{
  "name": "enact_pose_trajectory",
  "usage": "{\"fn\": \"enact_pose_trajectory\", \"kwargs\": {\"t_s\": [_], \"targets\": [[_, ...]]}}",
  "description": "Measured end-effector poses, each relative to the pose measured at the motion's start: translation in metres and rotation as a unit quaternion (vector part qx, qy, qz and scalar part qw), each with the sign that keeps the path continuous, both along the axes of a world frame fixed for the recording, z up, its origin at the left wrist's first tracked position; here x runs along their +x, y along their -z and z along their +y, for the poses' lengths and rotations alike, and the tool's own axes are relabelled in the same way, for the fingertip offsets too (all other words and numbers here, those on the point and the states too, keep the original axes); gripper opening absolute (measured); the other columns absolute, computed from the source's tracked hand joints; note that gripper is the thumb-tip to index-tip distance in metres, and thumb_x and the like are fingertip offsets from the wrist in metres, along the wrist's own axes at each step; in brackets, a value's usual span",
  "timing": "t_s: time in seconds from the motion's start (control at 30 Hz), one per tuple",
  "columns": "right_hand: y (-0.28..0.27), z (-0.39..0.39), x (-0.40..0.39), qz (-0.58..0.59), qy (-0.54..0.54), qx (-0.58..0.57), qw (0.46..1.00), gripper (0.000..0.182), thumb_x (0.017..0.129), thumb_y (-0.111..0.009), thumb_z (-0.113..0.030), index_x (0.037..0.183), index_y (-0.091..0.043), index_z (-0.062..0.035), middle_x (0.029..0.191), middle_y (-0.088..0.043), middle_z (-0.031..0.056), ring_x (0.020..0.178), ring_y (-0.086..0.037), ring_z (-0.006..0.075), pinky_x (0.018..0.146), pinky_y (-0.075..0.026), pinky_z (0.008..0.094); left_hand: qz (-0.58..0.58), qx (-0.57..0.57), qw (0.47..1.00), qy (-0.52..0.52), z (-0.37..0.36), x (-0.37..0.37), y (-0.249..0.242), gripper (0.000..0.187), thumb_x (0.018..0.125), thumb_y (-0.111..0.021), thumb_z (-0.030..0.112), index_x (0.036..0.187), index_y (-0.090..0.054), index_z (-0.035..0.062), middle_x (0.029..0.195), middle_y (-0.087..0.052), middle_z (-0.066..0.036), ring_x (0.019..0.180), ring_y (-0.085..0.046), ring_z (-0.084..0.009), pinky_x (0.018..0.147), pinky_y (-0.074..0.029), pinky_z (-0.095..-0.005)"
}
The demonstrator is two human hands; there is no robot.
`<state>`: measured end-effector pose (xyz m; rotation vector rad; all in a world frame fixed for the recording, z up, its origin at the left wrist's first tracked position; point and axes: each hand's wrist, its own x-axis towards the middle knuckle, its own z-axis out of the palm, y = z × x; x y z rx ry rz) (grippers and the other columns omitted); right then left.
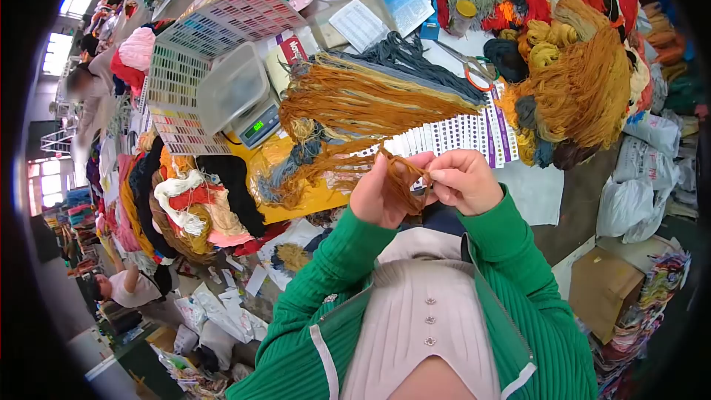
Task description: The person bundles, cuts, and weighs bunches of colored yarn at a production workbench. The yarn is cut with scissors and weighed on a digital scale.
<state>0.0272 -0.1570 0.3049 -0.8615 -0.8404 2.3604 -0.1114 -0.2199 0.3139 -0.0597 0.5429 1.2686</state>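
Observation:
Rust-brown yarn (404,187) hangs between both hands near the table's front edge. My left hand (384,194) is wrapped around a loop of it. With thumb and fingertips pinched, my right hand (461,181) grips the yarn's right side. Loose brown strands run from my left hand toward a tangle of brown and grey-blue yarn (296,170) on the yellow surface. Just beyond the hands lies a wide bundle of brown skeins (363,96), with dark slate yarn (415,63) behind it. A printed sheet with rows of dots (452,139) is partly under the bundle.
A digital scale (255,127) holds a clear plastic tub (235,89), beside a colour chart (181,67). Scissors (478,70) and a lidded jar (464,15) lie farther back. Yarn piles (585,81) flank both sides. Two people (129,287) (90,92) are at the left.

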Motion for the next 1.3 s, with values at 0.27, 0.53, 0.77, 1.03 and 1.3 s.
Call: {"fn": "enact_pose_trajectory", "kwargs": {"t_s": [0.27, 0.53, 0.77, 1.03, 1.3], "targets": [[-0.018, -0.016, -0.012, 0.038, -0.028, -0.017, 0.999, 0.012, 0.077, -0.047, -0.006, 0.082, -0.051, 0.0047, 0.073, -0.057, 0.0133, 0.05, -0.054, 0.0107, 0.042, -0.043, 0.0166, 0.128, 0.082, 0.988, -0.023, -0.018, -0.01, 0.006, 0.02, 0.08, -0.042, 0.007, 0.094, -0.049, -0.0064, 0.078, -0.054, -0.01, 0.072, -0.053, -0.0158, 0.062, -0.045, -0.0278], [-0.032, -0.02, -0.022, 0.045, -0.055, -0.008, 0.997, 0.024, 0.081, -0.042, -0.011, 0.096, -0.044, 0.0074, 0.072, -0.056, 0.0135, 0.056, -0.057, 0.0138, 0.046, -0.046, 0.0186, 0.071, 0.071, 0.994, -0.034, -0.021, -0.02, 0.006, 0.021, 0.08, -0.042, 0.009, 0.094, -0.049, -0.0049, 0.079, -0.054, -0.01, 0.066, -0.052, -0.0153, 0.06, -0.044, -0.0285], [-0.033, -0.026, -0.031, 0.015, -0.043, 0.02, 0.999, 0.016, 0.079, -0.044, -0.008, 0.086, -0.047, 0.0061, 0.067, -0.055, 0.0123, 0.047, -0.052, 0.0114, 0.04, -0.041, 0.0181, 0.062, 0.091, 0.993, -0.045, -0.026, -0.027, 0.002, 0.02, 0.08, -0.042, 0.009, 0.093, -0.05, -0.0046, 0.082, -0.055, -0.011, 0.07, -0.053, -0.0168, 0.063, -0.045, -0.0293], [-0.019, -0.025, -0.03, 0.05, -0.008, -0.062, 0.997, 0.016, 0.08, -0.045, -0.012, 0.084, -0.052, 0.002, 0.049, -0.043, 0.0006, 0.037, -0.032, 0.0044, 0.035, -0.023, 0.0173, 0.092, 0.094, 0.989, -0.067, -0.031, -0.026, -0.003, 0.028, 0.084, -0.035, 0.016, 0.099, -0.047, -0.0041, 0.103, -0.047, -0.013, 0.095, -0.045, -0.018, 0.072, -0.043, -0.0333], [-0.031, -0.032, -0.039, -0.045, -0.018, 0.043, 0.998, 0.013, 0.075, -0.051, -0.009, 0.076, -0.055, 0.0036, 0.046, -0.039, -0.0031, 0.036, -0.028, 0.0026, 0.034, -0.019, 0.0172, 0.141, 0.081, 0.986, -0.04, -0.03, -0.019, -0.006, 0.035, 0.085, -0.031, 0.023, 0.106, -0.043, -0.0024, 0.112, -0.043, -0.009, 0.101, -0.041, -0.0171, 0.075, -0.039, -0.0342]]}}
